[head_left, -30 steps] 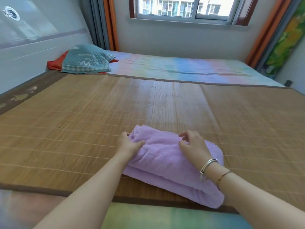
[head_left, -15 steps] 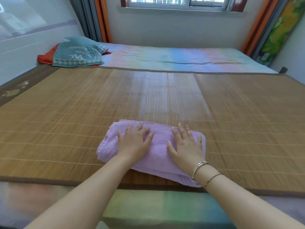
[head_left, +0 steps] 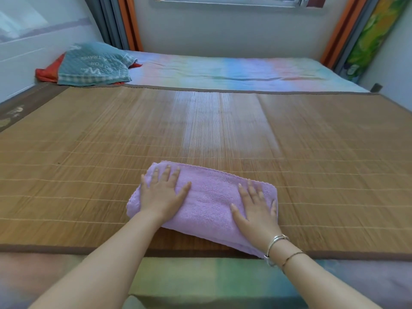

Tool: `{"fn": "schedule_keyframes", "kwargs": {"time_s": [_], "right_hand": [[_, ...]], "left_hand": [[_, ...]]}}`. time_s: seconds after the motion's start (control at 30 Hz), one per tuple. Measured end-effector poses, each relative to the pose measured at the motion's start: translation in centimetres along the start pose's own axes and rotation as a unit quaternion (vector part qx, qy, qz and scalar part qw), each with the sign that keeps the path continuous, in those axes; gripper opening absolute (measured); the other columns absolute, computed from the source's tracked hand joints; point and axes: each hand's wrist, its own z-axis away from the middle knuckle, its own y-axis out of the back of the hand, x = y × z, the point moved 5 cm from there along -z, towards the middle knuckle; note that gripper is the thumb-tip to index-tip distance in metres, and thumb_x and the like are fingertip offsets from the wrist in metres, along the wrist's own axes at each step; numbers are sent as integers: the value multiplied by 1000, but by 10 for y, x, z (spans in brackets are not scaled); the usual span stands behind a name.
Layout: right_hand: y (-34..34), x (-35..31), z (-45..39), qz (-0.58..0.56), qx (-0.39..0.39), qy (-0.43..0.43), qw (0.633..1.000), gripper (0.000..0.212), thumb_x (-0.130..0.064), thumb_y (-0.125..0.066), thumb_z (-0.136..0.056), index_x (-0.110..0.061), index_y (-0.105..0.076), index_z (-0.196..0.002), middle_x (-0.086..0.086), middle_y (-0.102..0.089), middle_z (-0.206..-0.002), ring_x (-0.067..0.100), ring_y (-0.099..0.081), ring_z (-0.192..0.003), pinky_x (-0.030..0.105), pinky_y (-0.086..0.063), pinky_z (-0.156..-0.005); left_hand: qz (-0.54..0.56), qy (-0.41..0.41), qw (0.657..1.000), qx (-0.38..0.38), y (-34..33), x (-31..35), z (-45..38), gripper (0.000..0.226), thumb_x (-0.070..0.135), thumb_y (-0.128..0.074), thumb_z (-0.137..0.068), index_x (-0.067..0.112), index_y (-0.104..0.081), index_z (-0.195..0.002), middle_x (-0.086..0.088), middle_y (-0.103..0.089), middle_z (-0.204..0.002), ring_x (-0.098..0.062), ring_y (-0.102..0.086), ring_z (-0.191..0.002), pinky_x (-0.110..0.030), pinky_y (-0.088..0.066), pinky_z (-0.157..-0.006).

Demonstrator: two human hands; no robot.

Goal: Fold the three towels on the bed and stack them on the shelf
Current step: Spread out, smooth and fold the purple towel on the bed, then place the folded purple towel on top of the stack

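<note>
Both forearms come into view bare, no sleeves showing anywhere. The left hand (head_left: pixel 161 195) wears nothing at all, no ring, no band. On the wrist of the right hand (head_left: pixel 256 210) sits a silver metal bangle (head_left: pixel 275 240), and just behind it a thin golden-brown cord bracelet (head_left: pixel 292 256).

I see a woven bamboo mat (head_left: pixel 111 152) covering most of the view, its brown border along the near edge. Beyond it lies a pastel rainbow sheet (head_left: pixel 234 70). A teal quilted pillow (head_left: pixel 93 63) rests on a red cloth (head_left: pixel 45 73) at far left. Orange-edged curtains (head_left: pixel 130 21) flank the window sill (head_left: pixel 234 2).
</note>
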Motion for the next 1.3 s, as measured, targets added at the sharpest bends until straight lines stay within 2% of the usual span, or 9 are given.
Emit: {"fn": "schedule_keyframes", "kwargs": {"time_s": [0.13, 0.23, 0.37, 0.57, 0.73, 0.87, 1.03, 1.2, 1.3], "right_hand": [[20, 34, 18, -230, 126, -92, 961, 74, -36, -65, -85, -8, -27, -143, 11, -24, -152, 23, -21, -142, 33, -20, -114], [8, 57, 26, -389, 79, -261, 880, 85, -37, -76, -75, -1, -31, -136, 10, -46, -130, 28, -49, -120, 30, -38, -95], [-8, 46, 33, -505, -7, -304, 808, 99, -57, -82, -45, -1, -52, -120, 11, -64, -111, 27, -64, -100, 40, -49, -96], [15, 4, 47, -607, -84, -239, 753, 64, -34, -81, -70, -6, -54, -121, 17, -70, -106, 33, -70, -92, 47, -58, -77], [32, -75, 59, -666, -132, -153, 718, 43, -24, -64, -84, 4, -58, -116, 24, -66, -108, 36, -65, -101, 51, -47, -97], [46, -161, 67, -718, -186, -69, 667, 33, -23, -62, -83, -1, -64, -108, 16, -67, -93, 28, -64, -90, 39, -50, -84], [71, -307, 85, -704, -298, 57, 642, 18, -20, -59, -81, -6, -71, -80, 14, -65, -76, 24, -65, -75, 34, -53, -71], [90, -469, 132, -648, -414, 158, 620, 20, -23, -66, -77, -11, -62, -92, 13, -59, -82, 24, -60, -79, 35, -51, -71], [94, -555, 165, -621, -474, 195, 593, 7, -24, -59, -84, -16, -60, -85, 7, -55, -77, 19, -59, -72, 31, -51, -64]], "left_hand": [[115, 154, 981, -25, 3, -60, 7, 93, 84, -28, -76, 26, -26, -148, -2, -31, -154, -32, -36, -137, -53, -25, -111], [246, 220, 942, -63, 3, -79, 14, 96, 82, -45, -72, 10, -46, -135, -12, -52, -136, -34, -49, -123, -47, -40, -103], [412, 247, 870, -108, -1, -77, 29, 108, 83, -59, -54, 12, -50, -135, -8, -57, -133, -27, -55, -119, -40, -43, -103], [550, 260, 778, -157, 17, -76, 57, 75, 51, -74, -75, 3, -50, -128, -8, -64, -114, -17, -64, -84, -24, -48, -57], [612, 305, 707, -180, 41, -113, 107, 49, 46, -74, -76, 16, -61, -112, -6, -71, -91, -19, -65, -77, -26, -48, -58], [668, 325, 656, -131, 71, -157, 162, 18, 33, -65, -82, 17, -62, -78, -1, -62, -54, -17, -56, -54, -26, -41, -55], [759, 369, 536, 13, 113, -221, 235, 20, 40, -62, -87, 20, -59, -88, -3, -59, -56, -18, -53, -50, -26, -36, -54], [812, 312, 475, 129, 190, -277, 306, 43, 46, -43, -97, 11, -55, -119, -13, -62, -92, -31, -59, -80, -42, -52, -70], [833, 284, 450, 154, 231, -317, 347, 62, 55, -61, -82, 8, -60, -123, -21, -68, -111, -41, -65, -100, -60, -51, -83]]}}
